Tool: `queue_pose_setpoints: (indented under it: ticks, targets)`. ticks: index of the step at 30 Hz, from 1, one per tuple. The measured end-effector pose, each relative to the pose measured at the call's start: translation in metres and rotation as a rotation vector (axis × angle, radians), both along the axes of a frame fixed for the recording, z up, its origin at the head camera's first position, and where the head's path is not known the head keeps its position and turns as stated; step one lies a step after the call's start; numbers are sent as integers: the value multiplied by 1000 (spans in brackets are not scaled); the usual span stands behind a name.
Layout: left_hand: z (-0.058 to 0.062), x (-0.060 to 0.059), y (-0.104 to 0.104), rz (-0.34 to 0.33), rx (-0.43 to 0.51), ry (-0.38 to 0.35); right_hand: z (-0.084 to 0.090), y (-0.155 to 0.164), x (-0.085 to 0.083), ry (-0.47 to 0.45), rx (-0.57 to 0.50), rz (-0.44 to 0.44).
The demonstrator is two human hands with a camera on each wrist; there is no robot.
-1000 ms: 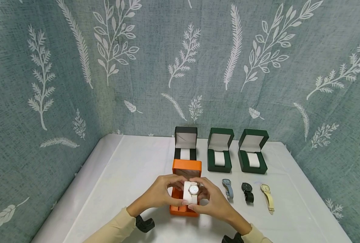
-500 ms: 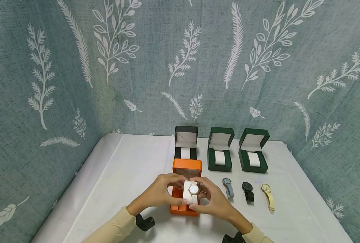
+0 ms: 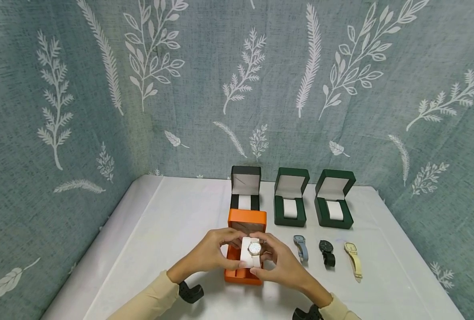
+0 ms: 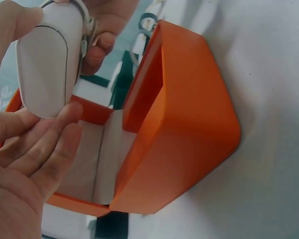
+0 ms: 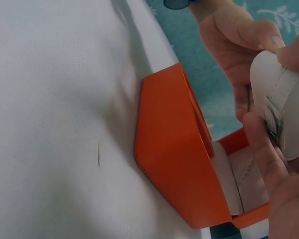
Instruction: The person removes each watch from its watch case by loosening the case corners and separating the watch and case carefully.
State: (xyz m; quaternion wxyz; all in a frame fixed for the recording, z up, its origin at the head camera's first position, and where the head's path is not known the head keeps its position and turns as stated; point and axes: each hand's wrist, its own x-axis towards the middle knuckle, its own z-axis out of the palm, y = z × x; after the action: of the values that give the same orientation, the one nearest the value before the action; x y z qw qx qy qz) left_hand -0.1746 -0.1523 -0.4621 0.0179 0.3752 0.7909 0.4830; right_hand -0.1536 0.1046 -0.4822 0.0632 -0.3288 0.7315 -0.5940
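Between both hands, above the open orange watch box [image 3: 246, 218], is a white watch cushion [image 4: 42, 69] with a white-strapped watch [image 3: 254, 249] wrapped round it. The left hand [image 3: 213, 252] pinches the cushion's left end between thumb and fingers. At the other end, the right hand [image 3: 280, 260] grips the cushion and the watch strap, its thumb near the lower edge. In the right wrist view the strap's buckle [image 5: 273, 118] shows on the cushion's side. The watch dial faces up towards the head camera. Part of the box's inside is hidden behind the hands.
A black watch box [image 3: 246, 182] stands open behind the orange one. Two green watch boxes, one in the middle [image 3: 289, 211] and one at right [image 3: 333, 213], hold white cushions. A blue watch [image 3: 300, 248], a black watch [image 3: 326, 253] and a yellow watch [image 3: 353, 261] lie at right.
The cushion with the watch has tilted or risen very slightly in the fingers. Both hands otherwise keep the same place and hold.
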Motion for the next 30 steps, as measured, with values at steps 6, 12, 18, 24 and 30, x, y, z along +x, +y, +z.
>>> queue_pose_setpoints:
  ticks: [6, 12, 18, 24, 30]
  targets:
    - [0, 1, 0, -5, -15, 8, 0, 2, -1, 10, 11, 8]
    - [-2, -1, 0, 3, 9, -21, 2, 2, 0, 15, -1, 6]
    - [-3, -1, 0, 18, 28, -18, 1, 2, 2, 4, -4, -28]
    - [-2, -1, -1, 20, 12, -10, 1, 4, 2, 22, 16, -35]
    - [-5, -2, -8, -10, 6, -10, -4, 15, -1, -48, -21, 38]
